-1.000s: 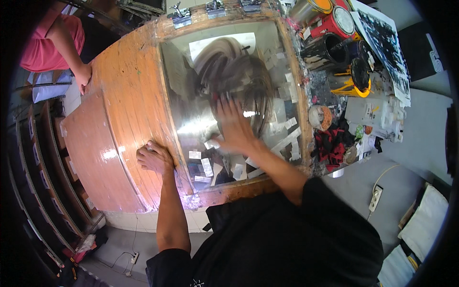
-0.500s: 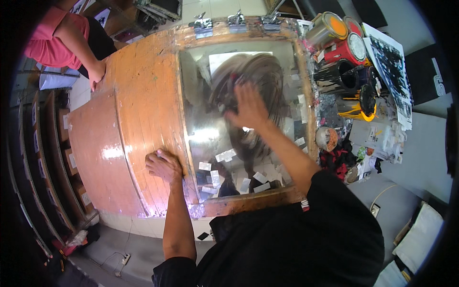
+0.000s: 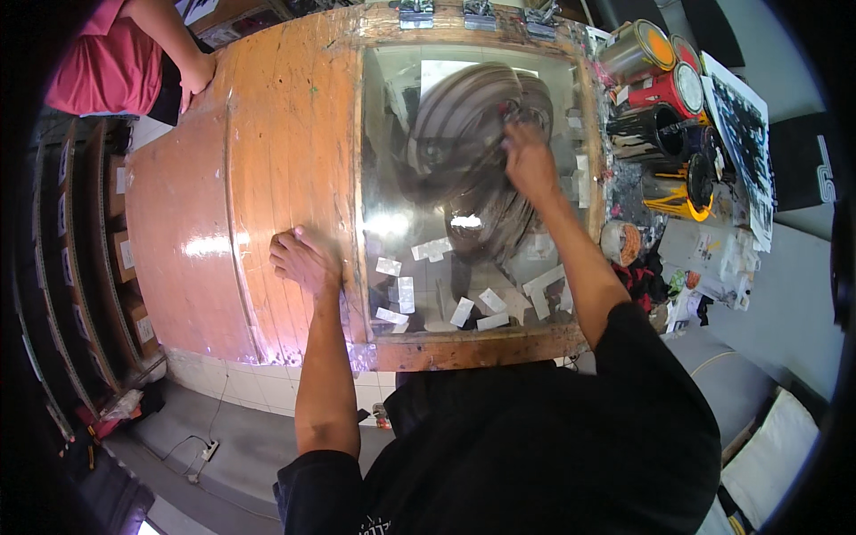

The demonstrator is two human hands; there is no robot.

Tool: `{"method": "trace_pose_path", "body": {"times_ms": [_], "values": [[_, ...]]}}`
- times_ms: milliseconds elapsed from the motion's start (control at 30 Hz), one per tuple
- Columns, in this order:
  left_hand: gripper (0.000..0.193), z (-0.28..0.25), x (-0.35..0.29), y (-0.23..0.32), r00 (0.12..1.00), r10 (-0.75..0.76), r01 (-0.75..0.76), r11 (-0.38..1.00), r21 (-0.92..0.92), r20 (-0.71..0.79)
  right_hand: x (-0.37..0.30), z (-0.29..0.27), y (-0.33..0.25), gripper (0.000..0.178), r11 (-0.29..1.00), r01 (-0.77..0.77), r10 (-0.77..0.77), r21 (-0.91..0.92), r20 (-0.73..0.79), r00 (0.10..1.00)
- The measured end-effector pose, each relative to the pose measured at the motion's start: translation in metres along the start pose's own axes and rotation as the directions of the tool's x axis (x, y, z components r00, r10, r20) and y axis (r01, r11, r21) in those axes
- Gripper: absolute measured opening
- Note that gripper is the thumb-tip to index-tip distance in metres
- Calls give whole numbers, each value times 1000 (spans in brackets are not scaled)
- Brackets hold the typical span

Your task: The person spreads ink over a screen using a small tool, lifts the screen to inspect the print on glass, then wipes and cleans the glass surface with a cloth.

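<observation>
A framed glass pane [image 3: 392, 178] is set in the orange wooden table, with dark streaks [image 3: 455, 125] smeared in arcs over its upper half. My right hand [image 3: 532, 165] is on those streaks, its fingers bent together round a small dark thing with a speck of red, blurred and mostly covered. To the left of the pane, my left hand [image 3: 306, 260] rests on the wooden tabletop [image 3: 285, 160], fingers loosely spread and holding nothing. Several pale tape pieces [image 3: 406, 294] stick to the lower part of the glass. White paper [image 3: 435, 73] shows at the pane's far end.
Metal clamps [image 3: 479, 14] line the far edge. Paint cans, a red one [image 3: 669, 92] and a black-smeared one [image 3: 646, 134] among them, crowd the right side beside red and black cloths [image 3: 635, 285]. Another person's hand [image 3: 196, 76] leans on the far left edge. Shelves [image 3: 80, 223] stand at left.
My right hand has swept right and away over the glass, its fingers going from spread to bent, and the streaks have changed shape. My left hand stays on the wood. The view has shifted.
</observation>
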State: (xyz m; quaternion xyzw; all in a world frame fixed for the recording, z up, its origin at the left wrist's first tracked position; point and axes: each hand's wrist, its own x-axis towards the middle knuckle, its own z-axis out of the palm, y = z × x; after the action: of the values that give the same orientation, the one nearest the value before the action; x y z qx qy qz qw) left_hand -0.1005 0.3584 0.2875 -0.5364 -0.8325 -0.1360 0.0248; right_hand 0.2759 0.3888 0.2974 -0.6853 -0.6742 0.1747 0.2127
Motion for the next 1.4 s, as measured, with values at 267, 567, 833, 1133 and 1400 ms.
{"method": "trace_pose_path", "body": {"times_ms": [267,567,833,1133,1400], "values": [[38,-3,0,0,1000,-31,31,999,11,5,-144,66,-10,38,903,371,-367,-215,58,928],[30,-22,7,-52,996,-70,-12,501,-865,-55,-134,56,-78,28,997,72,-69,22,-112,991],[41,-214,-136,-265,901,-415,323,450,-833,125,-218,144,-407,16,584,268,-447,766,28,894],[26,-187,-344,-532,289,-947,613,70,-787,141,-237,372,-533,22,358,912,-926,202,199,320],[32,-53,-180,-514,770,-602,438,254,-863,213,-291,264,-455,26,624,710,-779,327,334,530]]}}
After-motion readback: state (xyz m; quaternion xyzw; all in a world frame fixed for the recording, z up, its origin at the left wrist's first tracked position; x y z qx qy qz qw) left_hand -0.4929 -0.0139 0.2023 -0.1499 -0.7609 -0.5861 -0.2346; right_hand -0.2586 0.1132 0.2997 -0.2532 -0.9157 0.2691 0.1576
